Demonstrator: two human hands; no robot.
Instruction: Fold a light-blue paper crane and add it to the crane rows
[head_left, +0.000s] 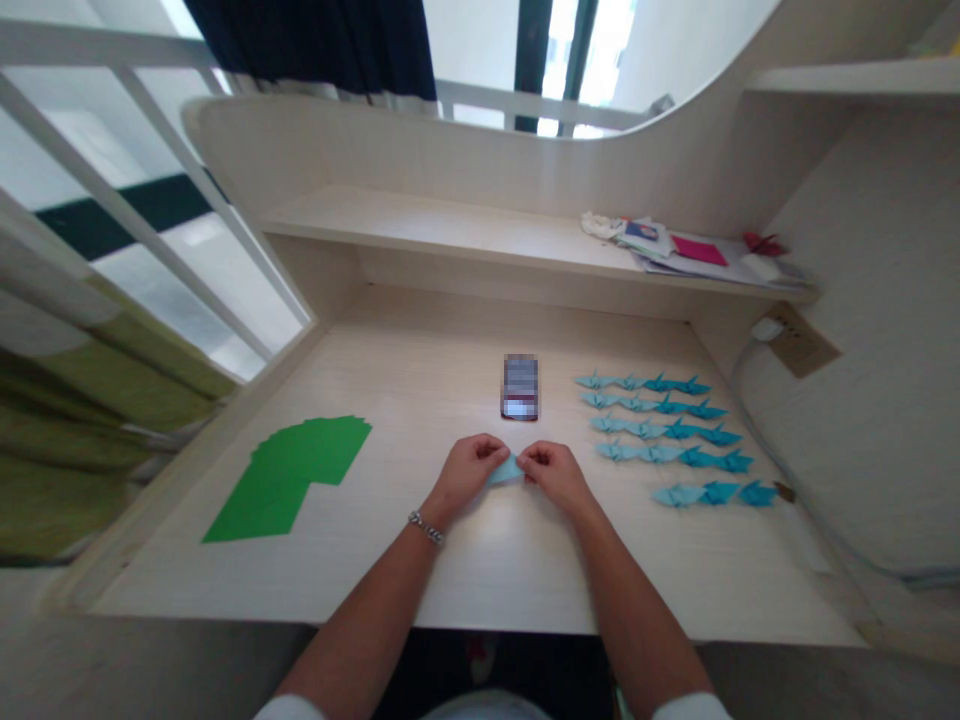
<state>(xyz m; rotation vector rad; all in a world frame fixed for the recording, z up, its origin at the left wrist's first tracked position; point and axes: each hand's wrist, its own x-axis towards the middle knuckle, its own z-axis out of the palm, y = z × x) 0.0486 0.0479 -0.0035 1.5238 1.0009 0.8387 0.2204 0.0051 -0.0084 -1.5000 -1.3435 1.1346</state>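
Between my hands is a small folded piece of light blue paper [505, 471], just above or on the desk near its middle. My left hand [474, 466] pinches its left side with thumb and fingers. On the other side my right hand [553, 470] pinches the right corner. A phone [520, 387] with a blurred screen lies just beyond my fingers. To the right, rows of folded blue paper cranes [667, 430] run from pale to deeper blue. The underside of the paper is hidden.
Overlapping green paper sheets [281, 475] fan across the desk's left part. A shelf [450, 225] spans the back, with papers and a pink card [699, 250] at its right end. A cable [780, 460] runs from a wall socket [801, 340] along the right edge.
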